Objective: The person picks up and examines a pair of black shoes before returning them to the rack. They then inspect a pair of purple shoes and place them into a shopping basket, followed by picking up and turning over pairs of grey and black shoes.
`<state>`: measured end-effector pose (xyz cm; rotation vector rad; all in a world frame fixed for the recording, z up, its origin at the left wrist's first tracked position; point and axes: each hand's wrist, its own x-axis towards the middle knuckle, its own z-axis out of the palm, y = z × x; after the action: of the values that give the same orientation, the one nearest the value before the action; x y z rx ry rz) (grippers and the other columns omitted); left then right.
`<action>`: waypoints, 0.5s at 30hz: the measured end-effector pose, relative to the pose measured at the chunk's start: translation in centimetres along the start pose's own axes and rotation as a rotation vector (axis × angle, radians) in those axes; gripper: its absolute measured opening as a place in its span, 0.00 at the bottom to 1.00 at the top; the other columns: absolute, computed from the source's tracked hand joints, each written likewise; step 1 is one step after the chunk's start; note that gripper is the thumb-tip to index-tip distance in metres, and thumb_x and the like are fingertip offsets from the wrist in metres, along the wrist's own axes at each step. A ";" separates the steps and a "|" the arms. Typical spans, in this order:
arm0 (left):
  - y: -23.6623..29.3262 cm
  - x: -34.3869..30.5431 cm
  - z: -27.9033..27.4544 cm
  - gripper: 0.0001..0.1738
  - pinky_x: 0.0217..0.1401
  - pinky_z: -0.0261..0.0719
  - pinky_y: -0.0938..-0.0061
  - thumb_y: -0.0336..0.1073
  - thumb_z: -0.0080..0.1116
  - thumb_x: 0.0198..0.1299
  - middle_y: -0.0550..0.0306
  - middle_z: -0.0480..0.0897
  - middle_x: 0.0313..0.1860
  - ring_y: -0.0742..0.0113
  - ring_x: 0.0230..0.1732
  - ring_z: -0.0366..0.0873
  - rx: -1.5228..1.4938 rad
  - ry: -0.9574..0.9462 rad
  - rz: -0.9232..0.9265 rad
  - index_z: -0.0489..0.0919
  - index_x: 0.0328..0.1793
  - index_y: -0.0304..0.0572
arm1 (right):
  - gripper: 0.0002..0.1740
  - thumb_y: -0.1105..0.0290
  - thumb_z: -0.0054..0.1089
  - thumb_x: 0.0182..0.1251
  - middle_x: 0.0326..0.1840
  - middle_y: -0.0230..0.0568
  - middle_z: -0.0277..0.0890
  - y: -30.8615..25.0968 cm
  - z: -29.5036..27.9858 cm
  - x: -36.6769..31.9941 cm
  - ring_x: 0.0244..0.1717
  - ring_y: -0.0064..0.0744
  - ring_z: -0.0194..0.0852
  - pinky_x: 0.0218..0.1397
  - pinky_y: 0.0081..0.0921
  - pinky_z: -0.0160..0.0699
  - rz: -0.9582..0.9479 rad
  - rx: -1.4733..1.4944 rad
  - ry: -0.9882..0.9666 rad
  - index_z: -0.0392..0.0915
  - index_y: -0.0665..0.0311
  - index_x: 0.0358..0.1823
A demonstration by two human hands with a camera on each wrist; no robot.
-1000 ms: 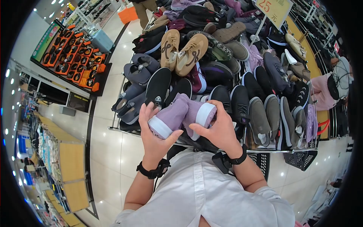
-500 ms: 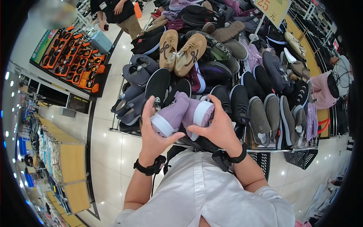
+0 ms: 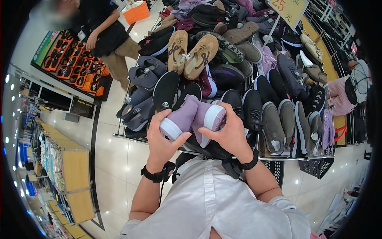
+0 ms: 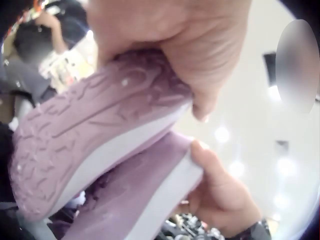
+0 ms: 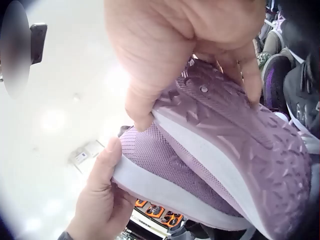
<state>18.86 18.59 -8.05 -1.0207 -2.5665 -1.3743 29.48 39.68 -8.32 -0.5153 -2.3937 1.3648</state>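
Note:
Both hands hold a pair of lavender sneakers with white midsoles, close in front of the body. My left hand [image 3: 161, 139] grips the heel end of the left sneaker [image 3: 184, 113], thumb on the near side. My right hand [image 3: 230, 133] grips the right sneaker [image 3: 203, 113] the same way. The two sneakers lean together at their far ends. The left wrist view shows the treaded purple sole [image 4: 90, 110] of the left sneaker. In the right wrist view, the right sneaker's sole [image 5: 240, 130] faces the camera, with the left sneaker's mesh upper [image 5: 150, 150] behind it.
A wire rack heaped with shoes stands ahead, with tan sneakers [image 3: 197, 55] and black slip-ons [image 3: 165, 89] nearest. A yellow price sign [image 3: 288, 12] rises at right. Someone in black [image 3: 105, 32] stands at the left aisle, near an orange display [image 3: 75, 63]. A black basket [image 3: 317, 167] hangs below.
My left fingers, straighter and lifted half a second ago, now curl over the sneaker again. The person in black has come into view and moved nearer along the left aisle.

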 end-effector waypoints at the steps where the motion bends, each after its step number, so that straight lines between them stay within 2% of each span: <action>1: -0.1 0.0 0.4 0.54 0.67 0.77 0.58 0.47 0.88 0.39 0.41 0.79 0.65 0.46 0.63 0.80 0.000 0.001 0.000 0.70 0.71 0.35 | 0.51 0.54 0.89 0.43 0.53 0.55 0.82 0.0 0.0 0.0 0.52 0.49 0.86 0.55 0.38 0.84 0.024 0.023 -0.008 0.67 0.66 0.66; 3: -0.5 -0.2 1.7 0.67 0.74 0.71 0.55 0.48 0.90 0.36 0.39 0.72 0.73 0.45 0.71 0.73 -0.324 0.158 0.037 0.58 0.80 0.36 | 0.53 0.54 0.89 0.43 0.55 0.56 0.81 0.1 -0.1 0.1 0.55 0.50 0.84 0.58 0.39 0.82 0.008 0.011 -0.012 0.66 0.66 0.68; 4: -1.1 -0.3 1.7 0.79 0.79 0.64 0.51 0.49 0.91 0.33 0.38 0.64 0.78 0.43 0.76 0.66 -0.294 0.100 0.044 0.44 0.85 0.39 | 0.55 0.53 0.89 0.43 0.57 0.57 0.80 0.2 -0.1 0.2 0.57 0.51 0.83 0.61 0.40 0.81 -0.007 -0.002 -0.015 0.64 0.65 0.70; 7: -1.8 -0.4 2.7 0.82 0.80 0.63 0.50 0.49 0.92 0.32 0.38 0.63 0.79 0.43 0.77 0.65 -0.441 0.173 0.057 0.41 0.86 0.40 | 0.59 0.52 0.89 0.43 0.60 0.60 0.78 1.2 0.5 0.4 0.62 0.53 0.80 0.65 0.42 0.78 -0.011 0.080 -0.046 0.60 0.65 0.72; 11: -2.5 -0.6 3.2 0.83 0.79 0.65 0.51 0.46 0.92 0.33 0.39 0.64 0.78 0.44 0.77 0.66 -0.388 0.118 0.137 0.38 0.86 0.41 | 0.60 0.52 0.89 0.42 0.65 0.63 0.74 1.8 0.5 0.7 0.64 0.59 0.77 0.67 0.43 0.77 -0.001 0.149 -0.050 0.60 0.70 0.72; 13: -2.4 -0.9 3.7 0.77 0.78 0.68 0.55 0.42 0.91 0.34 0.41 0.66 0.76 0.47 0.76 0.68 -0.362 0.105 -0.013 0.45 0.85 0.41 | 0.60 0.52 0.89 0.41 0.62 0.62 0.76 2.1 0.5 0.8 0.62 0.59 0.79 0.65 0.43 0.78 0.009 0.144 -0.038 0.61 0.70 0.71; 14: -2.4 -0.9 3.8 0.77 0.78 0.68 0.55 0.42 0.91 0.34 0.41 0.66 0.76 0.47 0.76 0.68 -0.364 0.101 -0.013 0.45 0.85 0.41 | 0.60 0.52 0.89 0.41 0.62 0.62 0.76 2.1 0.4 0.7 0.62 0.59 0.79 0.65 0.43 0.78 0.012 0.143 -0.035 0.61 0.70 0.71; 15: -2.4 -0.7 3.8 0.72 0.76 0.70 0.57 0.40 0.91 0.34 0.42 0.69 0.74 0.49 0.73 0.70 -0.309 0.087 -0.024 0.51 0.82 0.41 | 0.58 0.52 0.89 0.41 0.60 0.60 0.77 1.9 0.4 0.7 0.60 0.58 0.80 0.63 0.43 0.79 0.024 0.129 -0.023 0.63 0.70 0.70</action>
<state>18.92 20.18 -12.29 -0.9435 -2.3607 -1.8196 28.93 40.60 -10.13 -0.4980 -2.3047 1.5315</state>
